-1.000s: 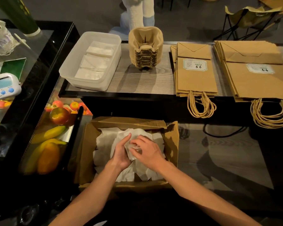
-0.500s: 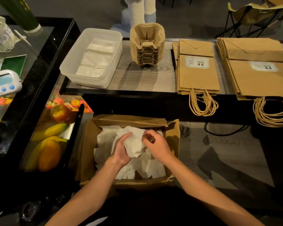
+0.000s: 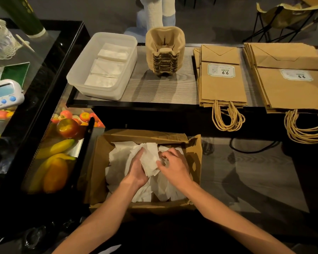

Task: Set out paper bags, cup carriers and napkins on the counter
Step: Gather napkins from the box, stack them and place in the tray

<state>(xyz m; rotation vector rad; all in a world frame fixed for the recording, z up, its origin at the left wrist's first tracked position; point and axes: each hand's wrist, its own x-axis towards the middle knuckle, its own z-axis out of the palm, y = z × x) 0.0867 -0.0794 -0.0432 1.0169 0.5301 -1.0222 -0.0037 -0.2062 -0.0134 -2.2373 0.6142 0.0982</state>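
Inside the open brown cardboard box at the near middle, the left hand curls round a bunch of crumpled white paper napkins, thumb lying along its left side. The right hand sits just right of it, fingers bent, its fingertips pinching the right edge of the bunch. Loose white napkins lie under and around both hands across the box floor.

Beyond the box, the grey wood-grain counter carries, from left to right:
- a translucent white plastic tub with flat folded napkins inside
- an upright stack of moulded brown pulp cup carriers
- a pile of small brown paper bags, cord handles hanging over the near edge
- a pile of larger brown paper bags

Left of the box, red and yellow fruit lies in a display case. A white digital timer stands at the far left.
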